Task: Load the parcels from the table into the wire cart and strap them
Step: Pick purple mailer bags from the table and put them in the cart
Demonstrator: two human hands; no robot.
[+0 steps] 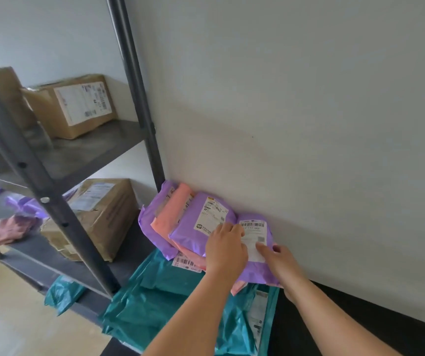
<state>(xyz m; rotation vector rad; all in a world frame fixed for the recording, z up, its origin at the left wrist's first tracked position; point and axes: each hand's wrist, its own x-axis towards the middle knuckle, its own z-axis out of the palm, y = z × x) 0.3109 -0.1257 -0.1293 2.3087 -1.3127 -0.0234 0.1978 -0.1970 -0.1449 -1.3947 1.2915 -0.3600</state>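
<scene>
The left hand (225,250) presses on the purple parcel (256,272) while the right hand (280,263) pinches its edge, on a black table (291,337) against a white wall (308,98).

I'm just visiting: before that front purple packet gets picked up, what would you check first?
1. Right hand has a hold on the front purple parcel: thumb on the label, fingers behind the edge. Ok.
2. Left hand has a hold too: it lies on top with bent fingers. Cannot tell.
3. Nothing lies on that parcel: it is topmost, overlapping the second purple parcel and the pink parcels. Ok.
4. Space to lift: the wall is close beside it, open above. Ok.
5. Wire cart ready: not in view. Cannot tell.
</scene>
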